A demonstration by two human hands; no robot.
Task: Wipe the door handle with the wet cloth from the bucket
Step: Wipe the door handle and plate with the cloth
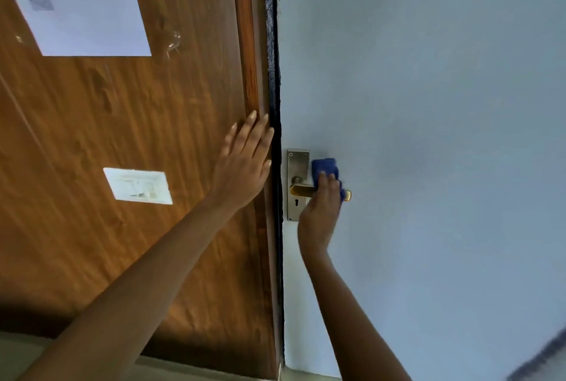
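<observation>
A brass lever door handle [301, 189] sticks out from a steel backplate [297, 166] with a keyhole, mounted on the pale blue-grey door [428, 135]. My right hand [320, 212] is wrapped over the lever and presses a blue cloth [326, 167] against it. The cloth bulges above my fingers and hides the lever's middle, while the brass tip shows on the right. My left hand [245, 163] lies flat with fingers spread on the brown wooden panel [137, 120], just left of the door's dark edge. No bucket is in view.
A white switch plate [137, 186] sits on the wooden panel, left of my left hand. A white printed sheet [79, 3] is stuck on it at the upper left. A dark seam [274, 74] runs between panel and door. A strip of floor shows at the bottom.
</observation>
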